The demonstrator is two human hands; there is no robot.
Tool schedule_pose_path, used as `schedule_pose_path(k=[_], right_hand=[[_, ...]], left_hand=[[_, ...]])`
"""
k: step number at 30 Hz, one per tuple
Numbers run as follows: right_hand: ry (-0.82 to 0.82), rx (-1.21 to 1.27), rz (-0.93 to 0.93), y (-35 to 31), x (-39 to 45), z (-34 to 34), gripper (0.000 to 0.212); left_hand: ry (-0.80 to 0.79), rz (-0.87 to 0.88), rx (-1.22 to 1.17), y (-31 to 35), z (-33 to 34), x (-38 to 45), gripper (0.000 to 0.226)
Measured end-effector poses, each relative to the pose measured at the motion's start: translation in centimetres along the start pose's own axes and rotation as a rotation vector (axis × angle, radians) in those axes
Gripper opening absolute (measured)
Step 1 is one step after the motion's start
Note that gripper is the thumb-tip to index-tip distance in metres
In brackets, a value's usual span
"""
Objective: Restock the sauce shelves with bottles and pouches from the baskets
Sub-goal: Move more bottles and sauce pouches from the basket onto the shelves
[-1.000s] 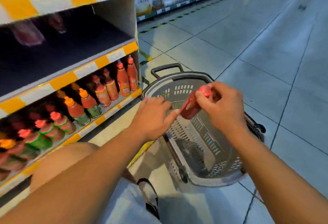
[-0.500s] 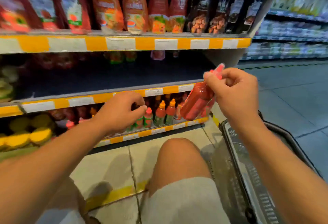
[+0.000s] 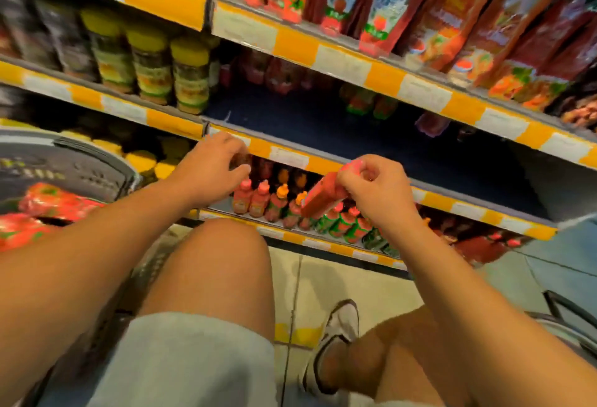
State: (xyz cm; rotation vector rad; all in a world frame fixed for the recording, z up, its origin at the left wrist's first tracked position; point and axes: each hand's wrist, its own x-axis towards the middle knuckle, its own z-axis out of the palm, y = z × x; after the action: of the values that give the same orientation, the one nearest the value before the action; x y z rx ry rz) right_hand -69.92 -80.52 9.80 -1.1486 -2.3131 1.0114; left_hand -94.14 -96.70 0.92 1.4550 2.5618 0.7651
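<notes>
My right hand point(image 3: 378, 193) grips a red sauce bottle point(image 3: 323, 198) by its neck, just under the red cap, and holds it tilted in front of the lowest shelf. That shelf carries rows of small bottles point(image 3: 274, 203) with red, orange and green caps. My left hand point(image 3: 210, 169) hovers with loosely curled fingers at the yellow-and-white edge of the dark middle shelf point(image 3: 355, 138) and holds nothing I can make out. That middle shelf has only a few pouches at its back. A grey basket point(image 3: 80, 161) at the left holds red pouches point(image 3: 48, 205).
Ketchup pouches point(image 3: 384, 6) hang along the top shelf. Jars with yellow lids point(image 3: 151, 64) fill the left bay. A second basket's rim point(image 3: 568, 313) shows at the lower right. My knees and a white shoe point(image 3: 339, 332) are on the tiled floor below.
The view has swung left from the basket on the right to face the shelves. My right hand carried the red bottle along, down to the lowest shelf. The pouch basket has come into sight.
</notes>
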Motion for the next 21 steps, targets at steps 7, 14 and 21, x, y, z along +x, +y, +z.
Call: schedule_pose_path(k=[7,14,21], right_hand=[[-0.216,-0.095,-0.072,1.6,3.5,8.0,0.013],[-0.36,-0.038,0.003,3.8,5.6,13.7,0.021],[-0.416,-0.03,0.013,5.0,7.1,18.1,0.022]], left_hand=[[0.004,-0.084,0.126,-4.5,1.9,1.6,0.078],[-0.034,-0.109,0.216,-6.1,4.1,2.8,0.089],[0.102,-0.072,0.136,-7.5,4.6,3.1,0.08]])
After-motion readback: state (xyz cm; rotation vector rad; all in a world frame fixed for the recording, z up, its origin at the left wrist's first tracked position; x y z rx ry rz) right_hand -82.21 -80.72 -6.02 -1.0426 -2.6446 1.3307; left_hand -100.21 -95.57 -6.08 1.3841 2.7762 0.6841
